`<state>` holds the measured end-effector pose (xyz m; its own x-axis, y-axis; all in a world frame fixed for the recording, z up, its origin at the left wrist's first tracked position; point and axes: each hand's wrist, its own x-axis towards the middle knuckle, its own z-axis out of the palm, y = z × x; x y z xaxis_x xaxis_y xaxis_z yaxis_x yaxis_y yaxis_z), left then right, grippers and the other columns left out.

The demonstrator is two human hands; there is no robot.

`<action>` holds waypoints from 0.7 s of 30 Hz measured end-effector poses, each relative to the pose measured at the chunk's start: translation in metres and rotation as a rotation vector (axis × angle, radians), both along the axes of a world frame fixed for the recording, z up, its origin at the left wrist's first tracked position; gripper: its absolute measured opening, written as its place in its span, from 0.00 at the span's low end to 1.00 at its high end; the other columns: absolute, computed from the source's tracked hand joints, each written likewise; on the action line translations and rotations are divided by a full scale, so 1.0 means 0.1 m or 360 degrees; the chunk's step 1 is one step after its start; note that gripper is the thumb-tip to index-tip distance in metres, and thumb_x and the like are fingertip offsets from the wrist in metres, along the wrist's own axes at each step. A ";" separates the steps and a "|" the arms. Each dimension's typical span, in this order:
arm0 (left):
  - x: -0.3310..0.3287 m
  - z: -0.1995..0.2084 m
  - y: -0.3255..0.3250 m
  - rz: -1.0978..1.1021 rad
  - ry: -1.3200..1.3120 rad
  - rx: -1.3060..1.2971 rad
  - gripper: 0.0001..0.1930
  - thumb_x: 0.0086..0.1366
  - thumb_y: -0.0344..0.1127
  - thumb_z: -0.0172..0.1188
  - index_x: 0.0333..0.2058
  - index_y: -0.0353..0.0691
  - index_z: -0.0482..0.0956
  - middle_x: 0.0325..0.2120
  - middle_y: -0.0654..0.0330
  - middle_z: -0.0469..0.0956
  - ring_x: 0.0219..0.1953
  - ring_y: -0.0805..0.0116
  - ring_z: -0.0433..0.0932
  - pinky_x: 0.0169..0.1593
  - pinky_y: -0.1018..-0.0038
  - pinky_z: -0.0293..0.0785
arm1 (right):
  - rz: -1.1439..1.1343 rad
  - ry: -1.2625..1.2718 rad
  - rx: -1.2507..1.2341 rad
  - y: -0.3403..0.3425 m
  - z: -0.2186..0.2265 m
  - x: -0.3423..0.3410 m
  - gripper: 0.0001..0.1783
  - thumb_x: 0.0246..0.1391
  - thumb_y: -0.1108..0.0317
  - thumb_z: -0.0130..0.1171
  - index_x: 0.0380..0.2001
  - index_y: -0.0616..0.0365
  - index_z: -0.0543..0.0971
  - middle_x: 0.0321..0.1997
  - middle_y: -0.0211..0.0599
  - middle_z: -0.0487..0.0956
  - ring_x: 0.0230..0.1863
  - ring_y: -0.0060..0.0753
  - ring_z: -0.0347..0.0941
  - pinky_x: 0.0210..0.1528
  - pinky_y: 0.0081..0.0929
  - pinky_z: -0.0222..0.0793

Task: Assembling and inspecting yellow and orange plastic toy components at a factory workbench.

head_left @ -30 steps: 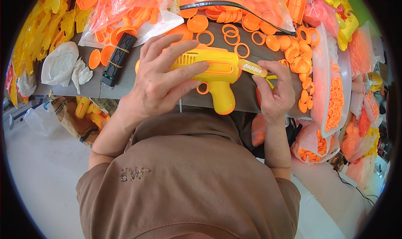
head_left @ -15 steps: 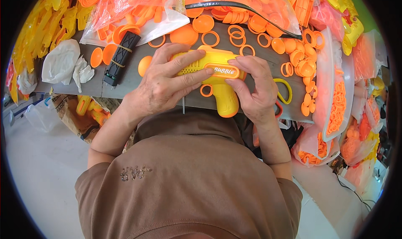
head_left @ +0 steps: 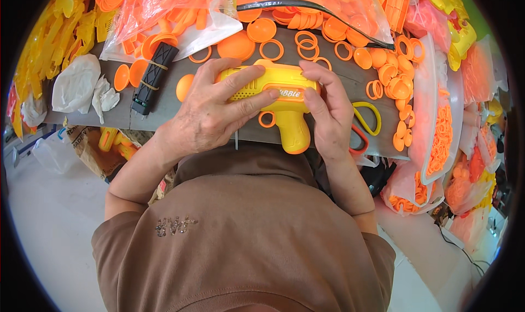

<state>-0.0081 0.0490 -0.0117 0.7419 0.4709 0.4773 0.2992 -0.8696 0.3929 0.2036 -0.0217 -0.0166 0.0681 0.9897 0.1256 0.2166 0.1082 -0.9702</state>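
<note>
While my 2 hands are closed on 1 yellow toy gun (head_left: 292, 111) at the middle of the frame, my left hand (head_left: 205, 112) grips its left part and my right hand (head_left: 331, 104) pinches its right end. Between them shows 1 oval label (head_left: 290, 94) with white lettering. Toward the upper left lie 1 black part (head_left: 155, 78) with 2 tan bands round it, and just beside it 2 orange cups (head_left: 122, 78). Right of my right hand I see 1 yellow loop (head_left: 379, 120) and 1 red loop (head_left: 367, 142).
</note>
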 end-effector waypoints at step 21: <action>0.02 0.16 -0.05 0.0127 -0.0451 -0.0108 0.31 0.39 0.41 0.70 0.45 0.41 0.72 0.31 0.57 0.71 0.30 0.60 0.70 0.36 0.65 0.66 | 0.0092 0.0228 -0.0057 0.00 0.20 0.04 0.29 0.57 0.63 0.50 0.57 0.67 0.58 0.57 0.47 0.65 0.59 0.39 0.61 0.61 0.33 0.57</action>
